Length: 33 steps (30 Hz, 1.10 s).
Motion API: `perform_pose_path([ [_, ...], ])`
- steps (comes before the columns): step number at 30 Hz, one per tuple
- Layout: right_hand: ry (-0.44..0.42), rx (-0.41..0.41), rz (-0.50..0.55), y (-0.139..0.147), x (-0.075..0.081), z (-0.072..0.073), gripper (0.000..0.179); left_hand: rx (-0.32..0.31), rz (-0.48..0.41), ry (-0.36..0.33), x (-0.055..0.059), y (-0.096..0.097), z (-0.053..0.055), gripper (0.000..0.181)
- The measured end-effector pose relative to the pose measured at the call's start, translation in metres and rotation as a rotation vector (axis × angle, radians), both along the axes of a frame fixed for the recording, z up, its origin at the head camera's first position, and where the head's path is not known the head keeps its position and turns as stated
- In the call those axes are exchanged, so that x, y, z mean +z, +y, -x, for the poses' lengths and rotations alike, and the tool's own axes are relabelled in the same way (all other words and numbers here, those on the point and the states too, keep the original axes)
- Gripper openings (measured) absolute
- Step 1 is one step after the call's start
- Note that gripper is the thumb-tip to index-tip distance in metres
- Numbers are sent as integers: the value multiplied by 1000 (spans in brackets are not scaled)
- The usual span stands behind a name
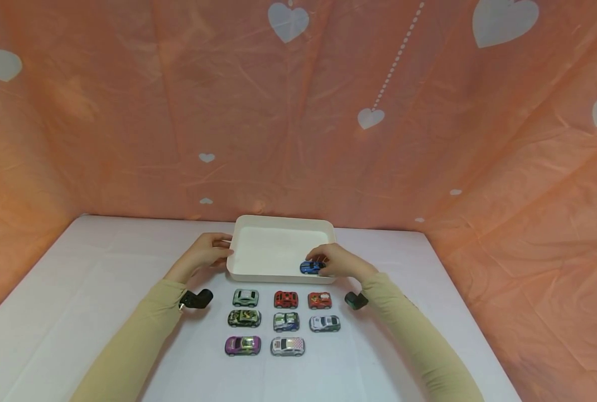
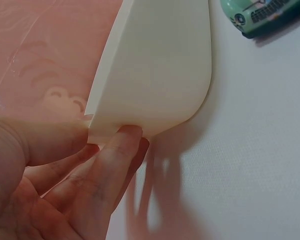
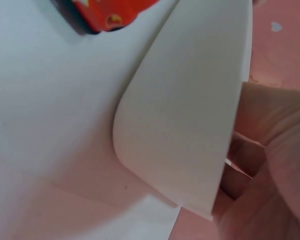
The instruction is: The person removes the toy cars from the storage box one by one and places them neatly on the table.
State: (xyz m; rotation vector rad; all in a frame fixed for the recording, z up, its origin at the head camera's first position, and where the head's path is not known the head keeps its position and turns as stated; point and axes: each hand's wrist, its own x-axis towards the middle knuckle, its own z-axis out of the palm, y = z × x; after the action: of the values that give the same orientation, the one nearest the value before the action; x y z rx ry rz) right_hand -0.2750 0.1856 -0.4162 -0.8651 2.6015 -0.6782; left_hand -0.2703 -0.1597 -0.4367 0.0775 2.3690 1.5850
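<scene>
A white rectangular tray (image 1: 278, 278) lies near the back of the table. My left hand (image 1: 205, 254) pinches its left rim, and the left wrist view shows the thumb and a finger on either side of the tray's wall (image 2: 160, 65). Inside the tray's front right corner, my right hand (image 1: 336, 261) holds a blue toy car (image 1: 309, 267) with dark stripes. The right wrist view has the right hand (image 3: 270, 165) partly behind the tray's wall (image 3: 180, 110), which hides the fingertips and the car.
Several toy cars stand in rows before the tray, among them a pale green car (image 1: 245, 297), two red cars, a camouflage car (image 1: 244, 318), a purple car (image 1: 242, 345) and a white-and-pink car (image 1: 287, 347). Orange cloth with hearts (image 1: 258, 111) hangs behind the white table (image 1: 102, 251).
</scene>
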Motion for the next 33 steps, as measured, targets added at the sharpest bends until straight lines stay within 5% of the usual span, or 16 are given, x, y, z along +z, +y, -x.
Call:
perform_pose_path([
  [16, 80, 25, -2, 4, -4, 2, 38, -11, -23, -27, -2, 1, 3, 48],
  [33, 100, 51, 88, 11, 14, -2, 39, -10, -14, -27, -4, 0, 4, 47],
])
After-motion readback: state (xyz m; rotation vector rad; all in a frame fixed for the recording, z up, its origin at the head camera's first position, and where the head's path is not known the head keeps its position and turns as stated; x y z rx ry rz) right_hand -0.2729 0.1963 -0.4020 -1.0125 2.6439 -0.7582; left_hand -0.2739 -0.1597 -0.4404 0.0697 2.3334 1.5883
